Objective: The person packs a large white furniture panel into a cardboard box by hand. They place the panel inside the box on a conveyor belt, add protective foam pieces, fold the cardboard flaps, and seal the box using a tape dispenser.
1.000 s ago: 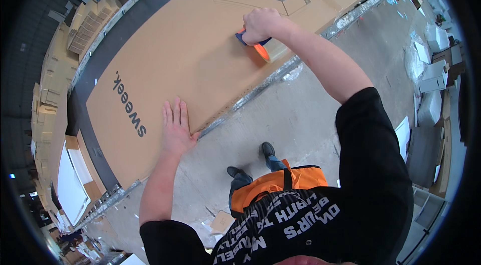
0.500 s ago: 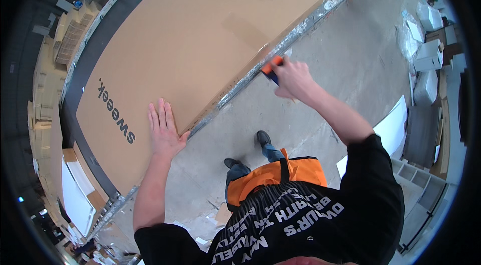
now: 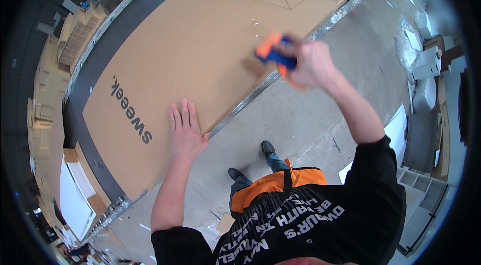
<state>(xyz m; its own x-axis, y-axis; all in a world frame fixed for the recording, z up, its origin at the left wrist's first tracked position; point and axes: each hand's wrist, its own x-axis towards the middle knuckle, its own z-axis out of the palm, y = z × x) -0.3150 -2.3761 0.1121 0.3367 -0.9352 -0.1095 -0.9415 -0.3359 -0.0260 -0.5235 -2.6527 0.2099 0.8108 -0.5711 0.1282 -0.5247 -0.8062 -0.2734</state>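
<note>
A large flat cardboard box with dark print and a line drawing lies across a table edged with silvery, worn tape. My left hand rests flat on the box near its front edge, fingers stretched out. Above the same edge, farther right, my right hand grips an orange and blue tape dispenser. The dispenser is smeared by motion and throws a shadow on the cardboard; whether it touches the box I cannot tell.
Stacked cardboard stands beyond the table's dark far edge. White foam blocks and cartons line the right side, with clear plastic film beside them. A white panel lies on the floor, and scraps are strewn about.
My right hand has lifted the tape dispenser from beside the box's edge to above the box. My left hand stays flat on the cardboard, and the view has shifted slightly.
</note>
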